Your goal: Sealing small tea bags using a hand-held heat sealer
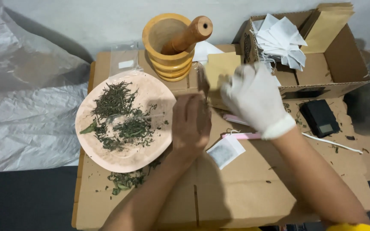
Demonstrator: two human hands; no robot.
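My left hand (pixel 190 124) is bare and hovers back-up over the cardboard sheet (pixel 245 192), just right of a pink plate (pixel 108 160) with dried green herbs (pixel 123 115). Its fingers point away from me and are blurred. My right hand (pixel 253 99) wears a white glove, with blurred, spread fingers over a tan paper envelope (pixel 220 67). Nothing is visibly gripped by either hand. A small filled tea bag (pixel 225 150) lies just below the two hands, beside a pink strip (pixel 241 136).
A wooden mortar (pixel 168 51) with a pestle (pixel 191 34) stands behind the plate. An open cardboard box (pixel 335 81) at the right holds white empty bags (pixel 281 40) and brown envelopes (pixel 328 21). A black pocket scale (pixel 320 117), scattered herbs (pixel 125 179), a clear bag (pixel 124 57) and silver foil (pixel 22 107) lie around.
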